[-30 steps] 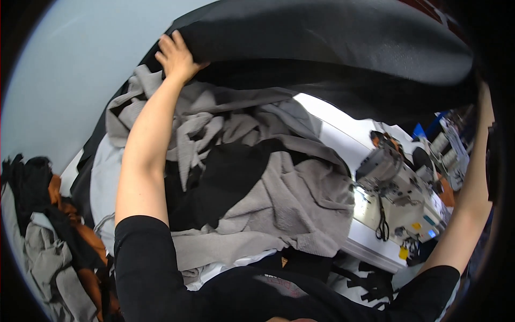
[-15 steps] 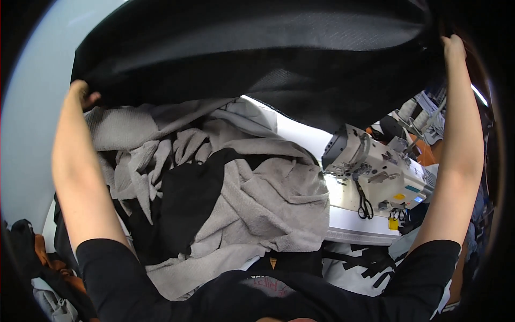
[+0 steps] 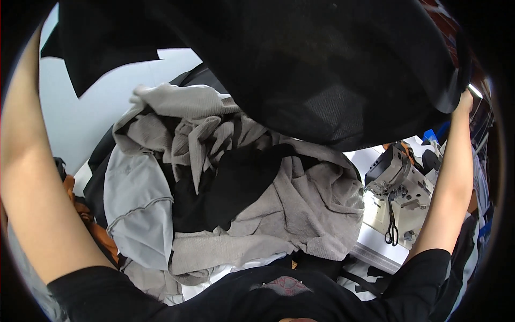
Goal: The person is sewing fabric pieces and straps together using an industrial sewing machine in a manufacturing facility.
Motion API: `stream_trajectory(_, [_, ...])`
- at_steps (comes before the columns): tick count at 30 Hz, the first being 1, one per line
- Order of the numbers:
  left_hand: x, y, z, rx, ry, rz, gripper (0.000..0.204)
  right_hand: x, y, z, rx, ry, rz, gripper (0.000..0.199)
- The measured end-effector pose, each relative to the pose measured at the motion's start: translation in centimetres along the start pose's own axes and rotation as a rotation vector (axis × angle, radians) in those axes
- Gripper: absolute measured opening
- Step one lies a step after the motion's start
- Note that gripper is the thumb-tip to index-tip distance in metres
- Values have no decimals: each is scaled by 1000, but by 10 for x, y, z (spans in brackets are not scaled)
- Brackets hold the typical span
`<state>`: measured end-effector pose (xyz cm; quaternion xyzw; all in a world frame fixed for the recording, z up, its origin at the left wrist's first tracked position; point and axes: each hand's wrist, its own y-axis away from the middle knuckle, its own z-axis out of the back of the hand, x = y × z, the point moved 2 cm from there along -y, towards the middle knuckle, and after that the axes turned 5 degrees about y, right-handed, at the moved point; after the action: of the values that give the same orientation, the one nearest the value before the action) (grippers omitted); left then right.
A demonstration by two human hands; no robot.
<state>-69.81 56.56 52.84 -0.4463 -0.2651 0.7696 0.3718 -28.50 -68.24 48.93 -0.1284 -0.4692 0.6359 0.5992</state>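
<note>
Here's the black leather-like sheet (image 3: 322,70) aloft, beyond and left of the sewing machine (image 3: 402,180), seemingly light, floppy and slightly slick, best taken by its edges, the right hand (image 3: 465,102) clenched on one, the left hand out of view, its hold impossible to tell.

The right grip (image 3: 464,103) holds the edge of a black sheet (image 3: 300,70), raised across the upper field. The left forearm (image 3: 32,182) extends upward along the left margin. Below, crumpled grey fabric (image 3: 311,212) and black fabric (image 3: 233,177) lie beside a seamed light-grey panel (image 3: 139,209). A sewing machine (image 3: 399,174) stands at right on a white table (image 3: 378,254); black scissors (image 3: 392,231) are located just beside it.
</note>
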Motion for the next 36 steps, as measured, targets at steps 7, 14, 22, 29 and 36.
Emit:
stream_trajectory(7, [69,124,53,373,-1020,94,31,83,154,-110,621,-936,14,45])
stream_trajectory(14, [68,234,-45,1051,-1346,184,30,196,434,-142,1437,-377,-351,34])
stream_trajectory(22, [-322,460,-130,1052,349,-753,63,155,537,-176,1030,-754,-577,31])
stream_trajectory(29, [-442,705,-171,807,613,-1259,128,145,401,-144,710,-976,-405,42])
stream_trajectory(36, [-481,712,-216,584,929,-735,82,143,370,-104,311,-1208,-123,39])
